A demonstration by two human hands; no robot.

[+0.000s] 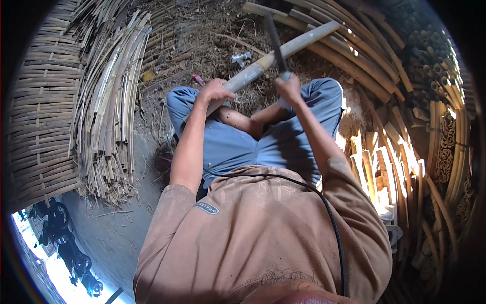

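Observation:
A pale bamboo pole (248,76) slants across my lap, from my left leg up to the far right. My left hand (216,91) is wrapped round its near part. My right hand (289,89) grips the handle of a machete (275,43), whose long dark blade points away from me. The blade crosses over the pole near its middle; whether its edge touches the pole I cannot tell. The pole's near end lies partly behind my left hand and arm.
Split bamboo strips (109,101) are piled at left beside a woven bamboo panel (43,111). Thick bamboo poles (349,55) lie at the far right. Cut bamboo pieces (382,162) stand at my right. Shavings (197,38) cover the ground ahead. A black cable (329,207) crosses my shirt.

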